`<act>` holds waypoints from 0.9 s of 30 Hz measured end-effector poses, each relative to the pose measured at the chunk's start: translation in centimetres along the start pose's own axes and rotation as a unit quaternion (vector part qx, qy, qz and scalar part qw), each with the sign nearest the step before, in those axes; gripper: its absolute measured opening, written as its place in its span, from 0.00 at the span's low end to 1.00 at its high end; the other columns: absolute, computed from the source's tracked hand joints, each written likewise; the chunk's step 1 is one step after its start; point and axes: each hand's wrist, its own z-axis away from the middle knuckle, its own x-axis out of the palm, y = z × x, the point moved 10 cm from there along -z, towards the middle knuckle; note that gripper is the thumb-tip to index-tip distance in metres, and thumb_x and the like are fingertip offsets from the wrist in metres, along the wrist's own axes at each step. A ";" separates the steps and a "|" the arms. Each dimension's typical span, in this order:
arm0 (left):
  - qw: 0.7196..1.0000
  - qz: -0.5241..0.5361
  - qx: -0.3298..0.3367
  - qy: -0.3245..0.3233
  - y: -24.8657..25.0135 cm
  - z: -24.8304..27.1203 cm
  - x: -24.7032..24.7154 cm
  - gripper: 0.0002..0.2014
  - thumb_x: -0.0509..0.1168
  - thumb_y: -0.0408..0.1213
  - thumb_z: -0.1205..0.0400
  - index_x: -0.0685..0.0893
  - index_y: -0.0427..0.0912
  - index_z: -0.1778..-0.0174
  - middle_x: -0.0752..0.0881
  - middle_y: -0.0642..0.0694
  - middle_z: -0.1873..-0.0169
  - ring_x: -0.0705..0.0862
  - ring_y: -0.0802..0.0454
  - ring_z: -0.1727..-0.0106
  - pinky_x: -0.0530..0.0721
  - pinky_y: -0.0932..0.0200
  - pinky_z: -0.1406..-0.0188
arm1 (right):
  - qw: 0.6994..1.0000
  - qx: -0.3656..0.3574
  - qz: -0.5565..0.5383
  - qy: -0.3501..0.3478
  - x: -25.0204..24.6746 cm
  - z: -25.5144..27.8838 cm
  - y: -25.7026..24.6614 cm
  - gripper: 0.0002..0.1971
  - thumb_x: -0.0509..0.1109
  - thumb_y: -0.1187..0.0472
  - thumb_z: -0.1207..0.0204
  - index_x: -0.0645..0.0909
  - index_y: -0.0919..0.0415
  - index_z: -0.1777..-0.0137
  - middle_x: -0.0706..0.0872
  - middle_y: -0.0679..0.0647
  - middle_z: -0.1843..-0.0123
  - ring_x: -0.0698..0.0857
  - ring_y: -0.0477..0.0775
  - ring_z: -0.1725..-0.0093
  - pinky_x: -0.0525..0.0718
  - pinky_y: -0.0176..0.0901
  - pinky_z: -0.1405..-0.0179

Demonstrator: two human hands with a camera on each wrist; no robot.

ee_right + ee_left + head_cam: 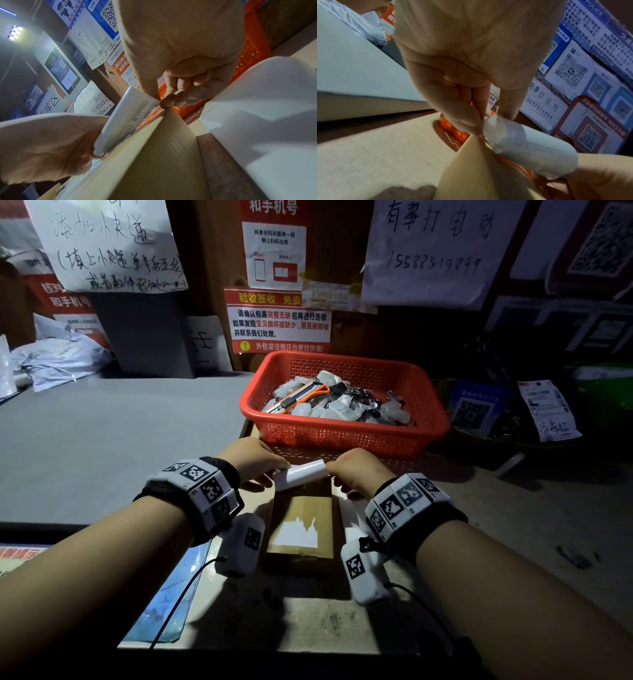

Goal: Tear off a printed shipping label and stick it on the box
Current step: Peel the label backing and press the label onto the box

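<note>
Curled white shipping label (300,474) pinched at its left end by the left hand (255,462), at its right end by the right hand (356,470), held over the far end of the brown box (301,534), red basket (346,436) just beyond on the counter (513,525).

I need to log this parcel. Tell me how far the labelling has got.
Done: the shipping label is off the printer, curled. In hand: the left hand and right hand each pinch one end, holding it over the far end of the cardboard box. Left: flatten it onto the box top and press it down.
</note>
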 end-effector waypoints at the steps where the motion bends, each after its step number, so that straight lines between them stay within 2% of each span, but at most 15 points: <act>1: 1.000 -0.003 -0.001 -0.001 0.0 0.0 0.0 0.07 0.68 0.39 0.22 0.83 0.42 0.65 0.84 0.46 0.68 0.81 0.54 0.70 0.81 0.66 0.76 | 1.000 -0.002 0.004 -0.001 0.0 -0.1 0.0 0.13 0.63 0.63 0.24 0.84 0.72 0.49 0.80 0.56 0.69 0.78 0.53 0.71 0.77 0.39 0.70; 5: 1.000 -0.009 -0.011 -0.007 -0.2 -0.1 0.0 0.07 0.67 0.38 0.23 0.84 0.41 0.66 0.84 0.46 0.68 0.81 0.54 0.71 0.80 0.65 0.74 | 1.000 -0.007 0.021 -0.005 0.1 -0.3 0.0 0.14 0.64 0.62 0.24 0.84 0.74 0.50 0.80 0.56 0.69 0.77 0.53 0.72 0.76 0.38 0.71; 10: 1.000 -0.007 -0.019 -0.009 -0.4 -0.4 0.2 0.07 0.67 0.38 0.23 0.83 0.41 0.66 0.83 0.46 0.69 0.81 0.53 0.72 0.80 0.65 0.75 | 0.999 -0.010 0.034 -0.004 0.1 -0.5 0.0 0.11 0.65 0.62 0.25 0.84 0.71 0.55 0.81 0.58 0.68 0.77 0.53 0.72 0.76 0.38 0.71; 16: 0.999 -0.003 -0.031 -0.013 -0.7 -0.7 0.4 0.05 0.67 0.37 0.23 0.83 0.41 0.64 0.83 0.45 0.68 0.81 0.53 0.71 0.79 0.64 0.76 | 0.999 -0.007 0.054 -0.002 -0.1 -0.7 0.1 0.14 0.65 0.60 0.25 0.86 0.73 0.52 0.82 0.57 0.67 0.77 0.52 0.72 0.76 0.38 0.71; 18: 0.999 0.002 -0.033 -0.013 -0.8 -0.7 0.5 0.05 0.66 0.37 0.23 0.83 0.41 0.63 0.83 0.45 0.69 0.81 0.52 0.72 0.79 0.64 0.75 | 0.998 -0.013 0.066 -0.001 -0.2 -0.7 0.0 0.13 0.66 0.60 0.26 0.85 0.71 0.57 0.83 0.59 0.66 0.77 0.53 0.73 0.75 0.38 0.71; 21: 0.999 0.000 -0.037 -0.012 -1.0 -0.7 0.5 0.04 0.65 0.36 0.24 0.83 0.39 0.59 0.83 0.45 0.69 0.81 0.52 0.73 0.80 0.64 0.74 | 0.996 -0.012 0.084 0.000 -0.4 -0.7 -0.1 0.13 0.67 0.59 0.26 0.80 0.67 0.67 0.78 0.56 0.74 0.73 0.53 0.77 0.71 0.37 0.74; 25: 0.998 -0.005 -0.051 -0.022 -1.8 -0.7 0.5 0.10 0.66 0.40 0.25 0.86 0.38 0.54 0.84 0.44 0.67 0.82 0.51 0.71 0.80 0.64 0.74 | 0.998 0.010 0.061 -0.018 -0.1 -0.9 1.0 0.15 0.68 0.54 0.27 0.77 0.64 0.69 0.74 0.53 0.76 0.71 0.52 0.77 0.69 0.38 0.75; 27: 0.998 -0.008 -0.057 -0.026 -2.3 -0.8 0.6 0.11 0.67 0.43 0.26 0.86 0.39 0.57 0.85 0.43 0.64 0.83 0.51 0.69 0.81 0.63 0.71 | 0.999 0.023 0.040 -0.024 0.1 -1.1 1.7 0.15 0.69 0.52 0.27 0.77 0.62 0.70 0.77 0.53 0.73 0.72 0.52 0.75 0.70 0.38 0.73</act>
